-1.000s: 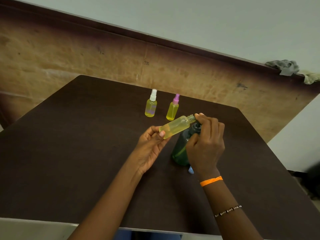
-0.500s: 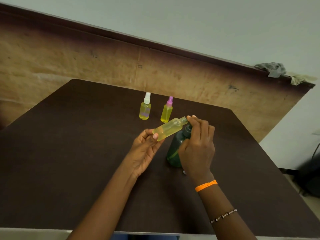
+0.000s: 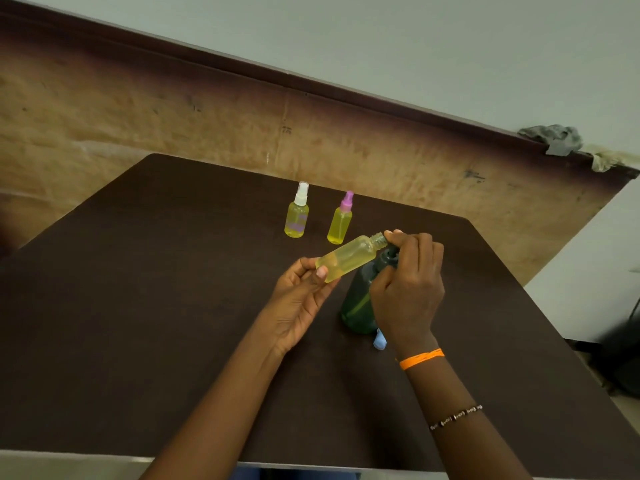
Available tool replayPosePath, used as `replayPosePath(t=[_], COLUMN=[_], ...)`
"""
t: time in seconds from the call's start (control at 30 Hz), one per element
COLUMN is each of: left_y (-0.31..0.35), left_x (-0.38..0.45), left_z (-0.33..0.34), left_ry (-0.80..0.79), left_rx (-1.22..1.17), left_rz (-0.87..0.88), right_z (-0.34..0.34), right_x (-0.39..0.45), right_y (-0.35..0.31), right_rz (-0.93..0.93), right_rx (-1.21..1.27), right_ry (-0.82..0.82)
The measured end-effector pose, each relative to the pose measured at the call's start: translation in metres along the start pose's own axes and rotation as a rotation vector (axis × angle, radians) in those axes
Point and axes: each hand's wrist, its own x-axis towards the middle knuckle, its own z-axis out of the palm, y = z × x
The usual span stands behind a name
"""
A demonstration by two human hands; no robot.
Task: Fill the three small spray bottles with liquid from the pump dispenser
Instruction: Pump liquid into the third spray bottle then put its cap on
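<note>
My left hand (image 3: 298, 299) is pinching the uncapped spray bottle (image 3: 349, 258), tilted; my right hand (image 3: 407, 289) is curling its grip over the green pump dispenser (image 3: 358, 303) head.

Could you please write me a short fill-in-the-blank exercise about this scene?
1. The left hand holds an uncapped bottle that lies ____.
2. The right hand rests on the ____ pump dispenser.
3. Two capped bottles stand behind: one white cap, one ____.

Missing words: tilted; green; pink
</note>
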Motion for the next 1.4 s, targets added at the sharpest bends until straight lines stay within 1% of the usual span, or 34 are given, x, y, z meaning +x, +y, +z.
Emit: replayPosePath(t=[0.13,0.4,0.6,0.77,0.87,1.07,1.13,1.23,1.4], left_y=[0.0,0.001,0.001,0.001,0.0,0.0,0.0,-0.001,-0.003], left_x=[-0.002,-0.001,-0.004,-0.003,-0.002,-0.004,-0.003,-0.001,0.0], left_z=[0.002,0.001,0.004,0.003,0.001,0.003,0.003,0.002,-0.001], left_ry=[-0.002,-0.003,-0.004,-0.012,0.006,-0.016,-0.015,-0.014,-0.009], left_rx=[-0.001,-0.017,-0.016,-0.007,-0.02,-0.021,-0.025,-0.023,-0.01], left_rz=[-0.004,-0.008,-0.019,-0.015,-0.018,-0.022,-0.027,-0.022,-0.029], right_z=[-0.005,0.008,-0.004,0.002,0.007,-0.003,-0.003,0.002,0.004], right_x=[0.009,0.004,0.016,0.011,0.006,0.02,0.021,0.015,0.01], right_y=[0.002,0.002,0.004,0.004,0.006,0.008,0.007,0.005,0.006], right_rz=[-0.025,0.013,-0.049,0.0,-0.009,-0.069,-0.048,0.001,-0.001], right_rx=[-0.022,-0.027,-0.042,-0.012,-0.022,-0.035,-0.008,0.0,-0.018], right_ry=[-0.008,0.071,0.058,0.091,0.077,0.039,0.034,0.068,0.074])
